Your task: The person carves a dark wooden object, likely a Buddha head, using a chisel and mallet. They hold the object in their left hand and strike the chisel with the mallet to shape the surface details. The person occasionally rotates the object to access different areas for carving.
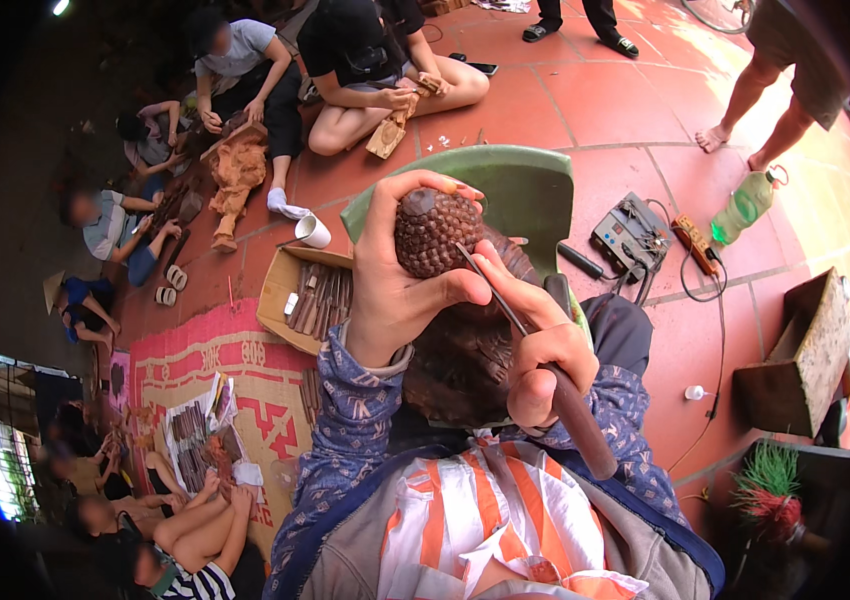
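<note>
A dark brown carved wooden statue (465, 365) rests between my legs, its knobbly round head (433, 240) turned up toward me. My left hand (385, 285) is wrapped around that head, fingers over the top and thumb along the near side. In my right hand (550, 350) is a carving chisel (577, 425) with a thick, dark wooden handle. Its thin metal blade slants up and left, the tip at the bumps on the head. Right fingertips lie close to the blade beside the head. Behind the statue stands a green curved plastic backrest (530, 185). My arms hide part of the statue's body.
A box of chisels (320, 310) and a white cup (313, 232) stand left, beside a patterned mat (205, 350). On the right are an electrical control box (633, 235), a power strip (695, 245) with cables, a green bottle (745, 208) and a wooden box (795, 360). Several people sit leftward.
</note>
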`<state>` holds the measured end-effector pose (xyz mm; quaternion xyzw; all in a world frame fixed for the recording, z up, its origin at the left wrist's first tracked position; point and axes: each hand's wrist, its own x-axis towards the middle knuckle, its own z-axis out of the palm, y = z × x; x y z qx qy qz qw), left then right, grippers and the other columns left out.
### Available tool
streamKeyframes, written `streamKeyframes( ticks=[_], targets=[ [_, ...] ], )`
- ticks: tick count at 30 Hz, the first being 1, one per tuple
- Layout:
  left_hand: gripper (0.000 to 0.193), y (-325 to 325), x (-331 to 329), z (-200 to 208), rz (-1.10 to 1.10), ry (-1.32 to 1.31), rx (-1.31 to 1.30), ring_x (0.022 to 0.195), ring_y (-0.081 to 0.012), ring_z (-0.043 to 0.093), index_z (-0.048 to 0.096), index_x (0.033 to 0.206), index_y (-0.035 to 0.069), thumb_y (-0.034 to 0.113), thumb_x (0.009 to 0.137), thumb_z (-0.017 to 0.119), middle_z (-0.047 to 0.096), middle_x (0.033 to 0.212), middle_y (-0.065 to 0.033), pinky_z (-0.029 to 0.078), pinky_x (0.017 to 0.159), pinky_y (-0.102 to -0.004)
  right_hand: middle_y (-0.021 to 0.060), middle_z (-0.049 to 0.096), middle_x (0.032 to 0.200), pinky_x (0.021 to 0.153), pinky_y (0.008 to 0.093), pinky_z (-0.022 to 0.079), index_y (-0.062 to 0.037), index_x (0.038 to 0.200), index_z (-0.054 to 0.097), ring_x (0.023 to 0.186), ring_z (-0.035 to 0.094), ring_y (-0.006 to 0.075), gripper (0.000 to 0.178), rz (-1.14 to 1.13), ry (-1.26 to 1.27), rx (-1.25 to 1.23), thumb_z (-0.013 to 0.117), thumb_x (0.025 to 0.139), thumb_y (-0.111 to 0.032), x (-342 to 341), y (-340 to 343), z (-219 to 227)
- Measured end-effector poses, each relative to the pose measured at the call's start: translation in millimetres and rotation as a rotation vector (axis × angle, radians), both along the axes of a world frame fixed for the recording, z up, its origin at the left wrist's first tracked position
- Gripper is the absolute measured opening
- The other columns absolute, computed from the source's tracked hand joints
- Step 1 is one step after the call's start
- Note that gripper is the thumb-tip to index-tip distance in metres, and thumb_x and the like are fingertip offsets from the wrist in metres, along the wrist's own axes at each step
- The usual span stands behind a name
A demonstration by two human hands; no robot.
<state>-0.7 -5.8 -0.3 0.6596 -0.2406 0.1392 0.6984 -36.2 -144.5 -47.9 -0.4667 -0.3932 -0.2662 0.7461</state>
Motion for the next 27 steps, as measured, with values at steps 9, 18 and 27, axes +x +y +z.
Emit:
streamKeyframes(
  ticks=[9, 18, 27],
  targets=[
    [0.079, 0, 1, 1, -0.003, -0.016, 0.004, 0.105, -0.0163, 0.059, 0.046, 0.119, 0.004, 0.036, 0.059, 0.087, 0.060, 0.112, -0.0098, 0.048, 0.091, -0.0294, 0.0475, 0.048, 0.118, 0.099, 0.0573, 0.039, -0.0024, 0.081, 0.043, 0.120, 0.046, 0.0552, 0.049, -0.025, -0.020, -0.050, 0.039, 0.099, -0.048, 2, -4, 3],
    [0.080, 0, 0, 1, 0.001, -0.019, 0.017, 0.104, -0.0162, 0.059, 0.045, 0.119, 0.004, 0.037, 0.060, 0.087, 0.060, 0.112, -0.0098, 0.048, 0.091, -0.0291, 0.0475, 0.048, 0.118, 0.099, 0.0576, 0.039, -0.0020, 0.081, 0.044, 0.120, 0.047, 0.0550, 0.048, -0.030, -0.010, -0.040, 0.039, 0.099, -0.046, 1, -4, 7],
    [0.081, -2, 0, 3, 0.031, -0.008, 0.033, 0.102, -0.0209, 0.060, 0.044, 0.118, 0.002, 0.044, 0.062, 0.085, 0.058, 0.110, -0.0141, 0.050, 0.089, -0.0333, 0.0411, 0.050, 0.122, 0.104, 0.0568, 0.035, 0.0017, 0.075, 0.049, 0.123, 0.046, 0.0529, 0.043, -0.026, 0.112, -0.060, 0.054, 0.096, -0.035, -11, -9, 26]
  ],
)
